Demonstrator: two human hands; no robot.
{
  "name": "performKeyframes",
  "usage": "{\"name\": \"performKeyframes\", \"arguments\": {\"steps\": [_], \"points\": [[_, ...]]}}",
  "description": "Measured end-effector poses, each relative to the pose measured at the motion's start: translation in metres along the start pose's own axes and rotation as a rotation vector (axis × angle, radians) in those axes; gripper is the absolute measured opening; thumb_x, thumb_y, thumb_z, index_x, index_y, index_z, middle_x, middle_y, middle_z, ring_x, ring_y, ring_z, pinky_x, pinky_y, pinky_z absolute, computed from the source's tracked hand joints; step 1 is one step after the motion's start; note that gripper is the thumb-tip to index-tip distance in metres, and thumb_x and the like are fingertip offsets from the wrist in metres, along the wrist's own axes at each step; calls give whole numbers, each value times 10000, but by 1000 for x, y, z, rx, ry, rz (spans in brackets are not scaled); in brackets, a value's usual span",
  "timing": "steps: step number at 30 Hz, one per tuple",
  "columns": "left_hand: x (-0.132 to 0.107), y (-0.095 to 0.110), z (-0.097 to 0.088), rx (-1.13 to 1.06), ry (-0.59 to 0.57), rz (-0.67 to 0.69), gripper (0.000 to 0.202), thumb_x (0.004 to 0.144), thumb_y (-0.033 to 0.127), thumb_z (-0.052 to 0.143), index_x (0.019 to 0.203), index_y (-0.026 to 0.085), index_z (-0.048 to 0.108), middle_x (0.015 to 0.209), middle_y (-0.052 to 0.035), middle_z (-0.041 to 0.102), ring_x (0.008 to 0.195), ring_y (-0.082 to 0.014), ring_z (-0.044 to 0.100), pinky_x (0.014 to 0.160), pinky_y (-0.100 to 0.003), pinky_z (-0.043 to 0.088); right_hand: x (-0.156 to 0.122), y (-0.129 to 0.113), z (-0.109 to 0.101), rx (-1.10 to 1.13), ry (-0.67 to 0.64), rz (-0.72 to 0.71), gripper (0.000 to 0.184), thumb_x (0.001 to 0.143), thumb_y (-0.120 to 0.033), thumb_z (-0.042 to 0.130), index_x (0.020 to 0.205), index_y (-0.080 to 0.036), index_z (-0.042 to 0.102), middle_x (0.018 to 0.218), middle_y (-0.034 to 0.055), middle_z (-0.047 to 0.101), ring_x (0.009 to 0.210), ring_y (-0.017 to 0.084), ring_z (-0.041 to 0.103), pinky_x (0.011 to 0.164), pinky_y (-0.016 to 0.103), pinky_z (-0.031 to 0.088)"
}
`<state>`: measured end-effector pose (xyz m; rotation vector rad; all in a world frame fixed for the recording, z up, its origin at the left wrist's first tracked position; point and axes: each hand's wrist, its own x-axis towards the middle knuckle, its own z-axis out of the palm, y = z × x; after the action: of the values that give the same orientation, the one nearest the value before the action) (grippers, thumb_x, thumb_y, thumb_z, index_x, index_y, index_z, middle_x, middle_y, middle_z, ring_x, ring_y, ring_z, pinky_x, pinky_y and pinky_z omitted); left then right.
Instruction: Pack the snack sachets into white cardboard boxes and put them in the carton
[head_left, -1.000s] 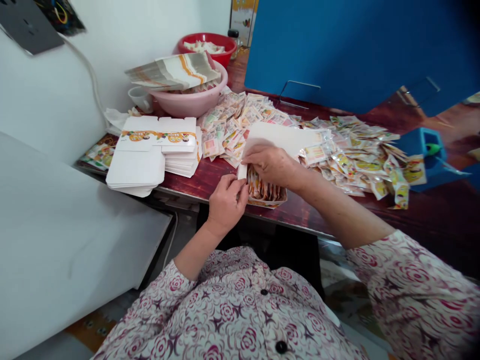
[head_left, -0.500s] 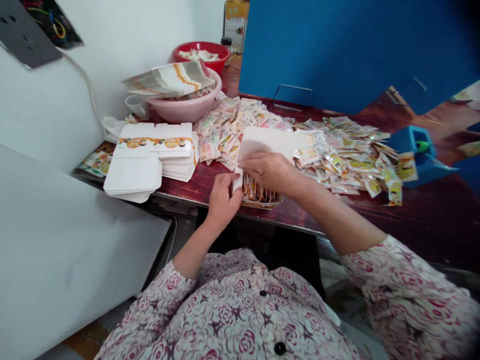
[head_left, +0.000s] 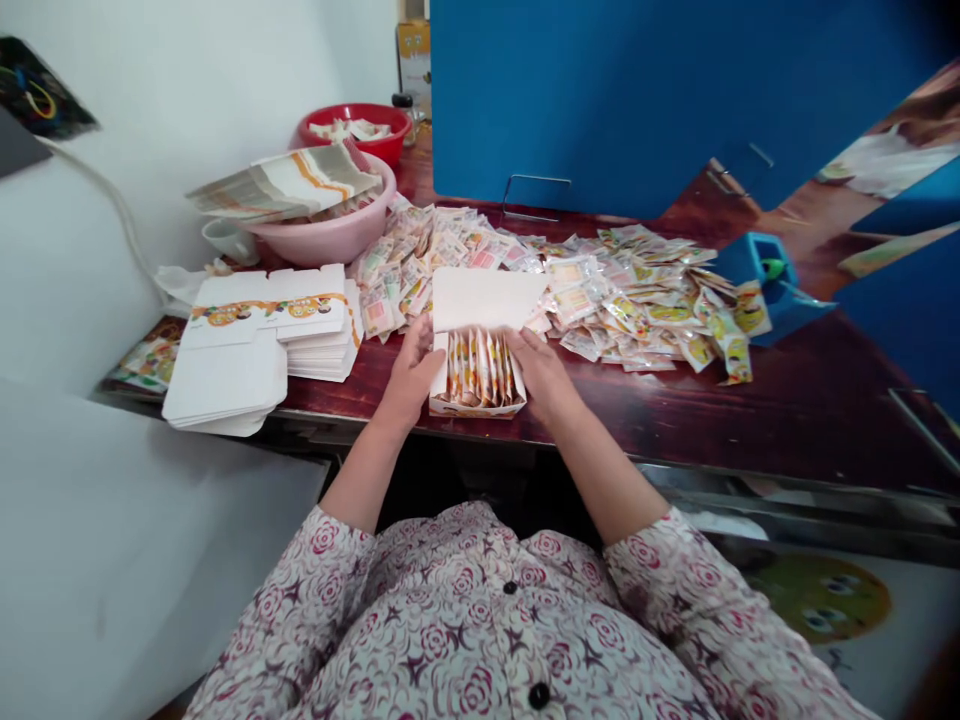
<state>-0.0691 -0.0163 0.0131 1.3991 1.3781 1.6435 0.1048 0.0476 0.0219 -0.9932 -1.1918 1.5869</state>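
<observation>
Between hands (head_left: 411, 375) (head_left: 546, 374), box (head_left: 476, 411), lid (head_left: 487, 297) away, sachet row (head_left: 481, 368) sideways

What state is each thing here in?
Small white cardboard box, lid raised, holding upright orange sachets
Loose printed plastic sachets, heaped
White printed cardboard blanks, flat, stacked
Round pink plastic bowl, partly covered by a striped sheet
Round red plastic bowl, uncovered, holding pale pieces
Left hand, touching the box's left side
Right hand, touching its right side

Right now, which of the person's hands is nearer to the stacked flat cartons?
Left. The left hand is to the right of the stacked flat cartons, at the left side of the open carton; the right hand is farther away, at that carton's right side.
</observation>
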Motion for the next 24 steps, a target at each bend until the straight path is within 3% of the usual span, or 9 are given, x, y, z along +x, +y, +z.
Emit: {"name": "performKeyframes", "arguments": {"steps": [2, 5, 8, 12, 15, 18, 21, 24], "points": [[1, 0, 4, -159, -72, -73, 484, 831, 243, 515, 1313, 215, 549, 1245, -86, 700, 1091, -221, 692, 929, -365, 560, -1, 3, 6, 32, -20, 32, 404, 751, -520, 718, 1030, -236, 645, 1032, 34, 769, 931, 219, 729, 856, 374, 595], [1, 1, 9, -243, 31, -163, 382, 769, 234, 566, 1147, 209, 617, 1111, -51, 742, 966, -207, 715, 858, -356, 581, -5, 8, 8, 24, 32, -36, 384, 788, -506, 676, 1066, -244, 643, 1007, 18, 766, 891, 206, 726, 850, 374, 591], [0, 0, 10, -217, 172, -173, 243, 745, 227, 604, 986, 211, 625, 992, -32, 742, 866, -182, 705, 793, -332, 583, -11, 11, 4, -59, 46, -228, 311, 835, -488, 659, 1039, -256, 691, 1064, 24, 761, 1007, 216, 709, 948, 405, 557], [-4, 1, -1, -75, 127, -5, 109, 779, 280, 674, 863, 213, 658, 1004, -46, 719, 959, -196, 693, 898, -358, 564, -13, 5, -11, -284, -98, -548, 236, 886, -481, 658, 877, -262, 744, 1127, 65, 750, 1139, 239, 667, 1043, 455, 496], [-10, 4, -15, 181, 10, 190, 70, 855, 265, 652, 899, 226, 690, 1110, -69, 728, 1183, -231, 641, 1064, -443, 489, -7, -4, -24, -512, -223, -714, 181, 932, -413, 627, 905, -280, 747, 1107, 60, 760, 1156, 228, 663, 1072, 482, 470], [-19, 13, -30, 443, -189, 377, 175, 934, 232, 572, 1062, 249, 691, 1251, -79, 717, 1392, -240, 503, 1210, -552, 308, -5, -15, -37, -784, -368, -824, 158, 936, -284, 621, 1045, -298, 734, 1185, 39, 746, 1243, 214, 624, 1144, 522, 400], [-30, 27, -42, 567, -410, 486, 336, 963, 215, 491, 1277, 249, 607, 1366, -98, 659, 1419, -232, 481, 1225, -567, 282, -13, -29, -48, -965, -548, -835, 411, 931, -130, 532, 1290, -294, 644, 1384, 50, 648, 1366, 208, 531, 1183, 548, 363], [-37, 42, -49, 633, -586, 531, 482, 948, 289, 543, 1425, 240, 491, 1473, -122, 569, 1438, -243, 459, 1225, -542, 306, -28, -42, -56, -1018, -716, -806, 661, 889, -80, 516, 1514, -281, 430, 1567, 60, 463, 1504, 223, 337, 1218, 547, 332]]}}
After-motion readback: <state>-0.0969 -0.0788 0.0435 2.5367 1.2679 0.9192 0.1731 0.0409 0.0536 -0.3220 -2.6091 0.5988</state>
